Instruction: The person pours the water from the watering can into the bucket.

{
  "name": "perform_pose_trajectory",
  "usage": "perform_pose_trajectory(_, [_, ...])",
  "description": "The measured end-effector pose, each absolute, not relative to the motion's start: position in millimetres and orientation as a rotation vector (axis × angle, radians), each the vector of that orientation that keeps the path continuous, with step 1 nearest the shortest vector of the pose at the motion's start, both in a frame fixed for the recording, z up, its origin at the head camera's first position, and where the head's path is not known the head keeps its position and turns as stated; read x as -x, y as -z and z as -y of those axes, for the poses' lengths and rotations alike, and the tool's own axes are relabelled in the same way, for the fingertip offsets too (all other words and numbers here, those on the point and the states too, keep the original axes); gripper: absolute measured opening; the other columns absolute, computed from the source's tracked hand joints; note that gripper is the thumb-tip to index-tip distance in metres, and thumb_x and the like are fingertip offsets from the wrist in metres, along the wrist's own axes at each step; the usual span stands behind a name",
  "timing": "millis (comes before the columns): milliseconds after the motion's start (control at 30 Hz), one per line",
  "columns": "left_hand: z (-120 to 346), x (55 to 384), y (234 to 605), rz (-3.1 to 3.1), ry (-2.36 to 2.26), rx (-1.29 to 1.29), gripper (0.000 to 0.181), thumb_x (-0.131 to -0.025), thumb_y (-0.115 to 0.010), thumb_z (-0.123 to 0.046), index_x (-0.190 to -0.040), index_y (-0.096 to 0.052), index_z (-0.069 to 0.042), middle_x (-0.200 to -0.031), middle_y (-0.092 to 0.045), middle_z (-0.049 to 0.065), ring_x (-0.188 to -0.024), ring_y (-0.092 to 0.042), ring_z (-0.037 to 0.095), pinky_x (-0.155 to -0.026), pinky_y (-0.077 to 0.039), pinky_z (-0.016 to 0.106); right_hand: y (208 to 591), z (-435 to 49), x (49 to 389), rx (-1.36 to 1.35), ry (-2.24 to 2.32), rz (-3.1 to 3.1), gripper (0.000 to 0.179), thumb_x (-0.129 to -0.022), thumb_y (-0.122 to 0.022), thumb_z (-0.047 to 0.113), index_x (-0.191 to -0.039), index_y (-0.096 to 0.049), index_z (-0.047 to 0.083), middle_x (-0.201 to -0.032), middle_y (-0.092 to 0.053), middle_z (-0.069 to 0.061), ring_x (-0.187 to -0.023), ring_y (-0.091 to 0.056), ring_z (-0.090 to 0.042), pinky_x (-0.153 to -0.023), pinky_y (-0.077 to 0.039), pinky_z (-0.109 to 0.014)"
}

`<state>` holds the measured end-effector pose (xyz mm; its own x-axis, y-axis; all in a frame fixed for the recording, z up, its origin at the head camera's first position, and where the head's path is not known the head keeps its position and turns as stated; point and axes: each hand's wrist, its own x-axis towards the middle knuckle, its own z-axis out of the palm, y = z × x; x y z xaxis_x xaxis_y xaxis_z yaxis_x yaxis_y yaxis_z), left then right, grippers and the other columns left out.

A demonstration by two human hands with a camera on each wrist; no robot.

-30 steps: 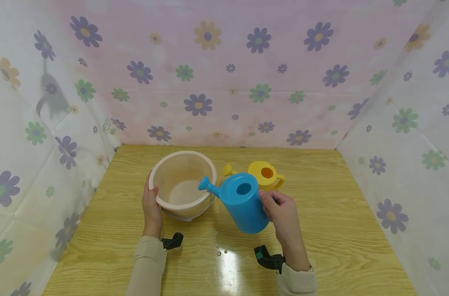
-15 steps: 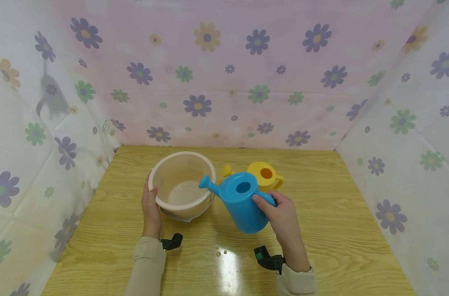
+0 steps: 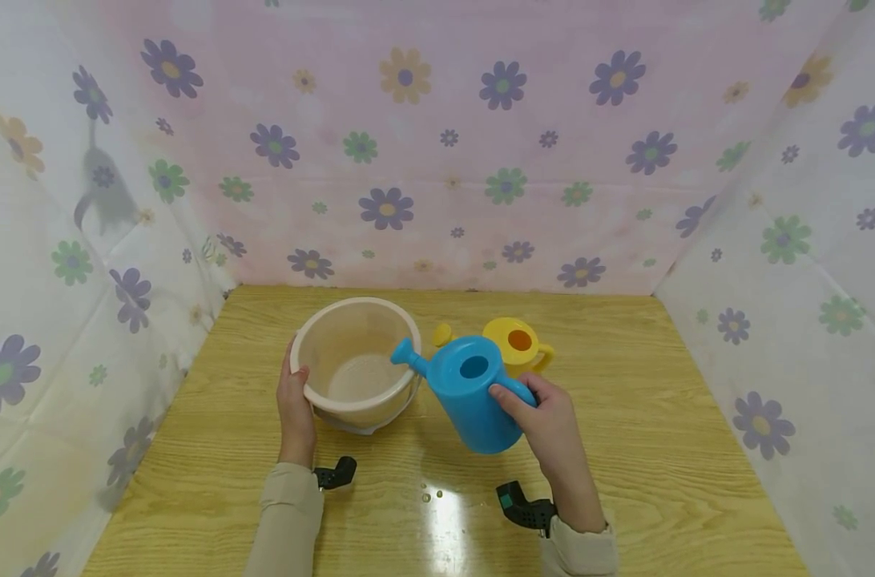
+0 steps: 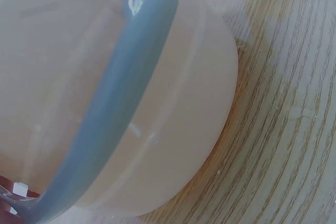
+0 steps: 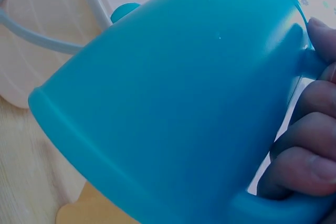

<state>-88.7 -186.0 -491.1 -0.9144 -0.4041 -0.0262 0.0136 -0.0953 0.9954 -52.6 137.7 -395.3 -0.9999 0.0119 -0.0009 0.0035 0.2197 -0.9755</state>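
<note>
A cream bucket [image 3: 365, 410] with a grey-blue handle [image 4: 113, 90] stands on the table, its opening facing up. My left hand [image 3: 295, 405] grips its left side, thumb over the rim and the other fingers along the outer wall. In my right hand [image 3: 549, 417] is a blue watering can [image 3: 473, 409], held by its handle with the fingers curled through the loop. The can tilts to the left, and its spout head [image 3: 405, 353] overlaps the bucket's right rim in the head view. From the right wrist, the can's body [image 5: 173, 93] fills most of the picture.
Behind the blue can stands a yellow watering can [image 3: 508, 330], partly hidden by it. A few small drops [image 3: 426, 497] lie on the wooden table [image 3: 668, 449] near the front. Flower-patterned cloth walls [image 3: 452, 160] enclose the back and both sides.
My right hand has shifted its grip on the handle, the thumb sliding down so more of the handle shows. The watering can keeps nearly the same tilt; the left hand and bucket stay put.
</note>
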Motion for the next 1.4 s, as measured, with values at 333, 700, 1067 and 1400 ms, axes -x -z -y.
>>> perform_pose_trajectory(333, [186.8,89.6,491.8,1.864,2.123,-0.399,0.048,-0.092,-0.033,-0.022,-0.139,-0.030,-0.032,-0.141,-0.027,-0.014,-0.128,-0.026,0.011,-0.104,-0.019,0.043,394.2,-137.4,51.1,-0.019,-1.959,2.441,0.032,-0.077,-0.068,0.030,-0.075,-0.052,0.002,-0.067,-0.044,-0.011,-0.079,-0.048,-0.028,-0.071,-0.042,-0.038])
perform_pose_trajectory(700, [187.4,90.1,492.0,1.874,2.105,-0.408,0.047,-0.092,-0.033,-0.022,-0.137,-0.031,-0.036,-0.140,-0.028,-0.016,-0.128,-0.026,0.009,-0.104,-0.019,0.041,392.2,-137.2,50.9,-0.036,-1.968,2.446,0.032,-0.078,-0.067,0.031,-0.077,-0.053,0.002,-0.071,-0.047,-0.012,-0.081,-0.049,-0.028,-0.073,-0.042,-0.039])
perform_pose_trajectory(1067, [187.1,88.8,490.7,1.907,2.092,-0.375,0.047,-0.093,-0.030,-0.019,-0.138,-0.029,-0.036,-0.142,-0.026,-0.015,-0.128,-0.025,0.010,-0.104,-0.018,0.042,389.7,-135.5,51.1,-0.036,-1.922,2.481,0.032,-0.078,-0.066,0.034,-0.079,-0.055,0.004,-0.074,-0.050,-0.011,-0.081,-0.050,-0.027,-0.073,-0.043,-0.039])
perform_pose_trajectory(1400, [186.6,89.4,488.9,1.890,2.094,-0.397,0.045,-0.093,-0.032,-0.022,-0.136,-0.032,-0.038,-0.140,-0.027,-0.017,-0.129,-0.024,0.009,-0.104,-0.018,0.042,387.0,-133.3,50.0,-0.075,-1.954,2.456,0.029,-0.079,-0.066,0.031,-0.080,-0.056,0.004,-0.076,-0.052,-0.012,-0.082,-0.051,-0.028,-0.075,-0.043,-0.040])
